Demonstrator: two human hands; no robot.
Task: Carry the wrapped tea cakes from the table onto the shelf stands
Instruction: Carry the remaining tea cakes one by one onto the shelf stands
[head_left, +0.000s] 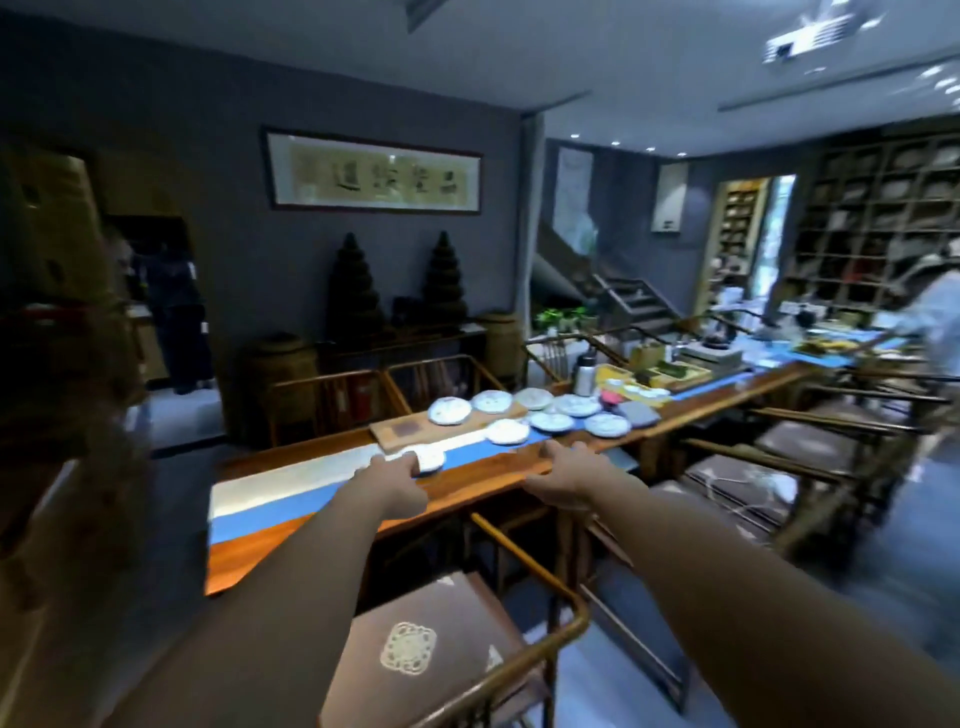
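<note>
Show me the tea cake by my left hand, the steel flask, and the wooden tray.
Tea cake (431, 458): head view, white wrapper top.
Steel flask (585, 375): head view, middle of its body.
Wooden tray (402, 432): head view, bare left end.

The long surface (457, 480) is warm orange-brown wood with a smooth, slightly glossy finish, and a blue and pale runner (291, 493) along it looks like smooth matt cloth. The round tea cakes (550, 421) are wrapped in white paper printed in blue, matt and a little creased. Some lie on a flat tray (410, 431) of lighter, matt wood. The nearest chair (540, 582) has a polished wooden frame and a brown cloth seat cushion (415, 644) with a pale woven motif. A flask (584, 371) behind the cakes looks like brushed metal.
</note>
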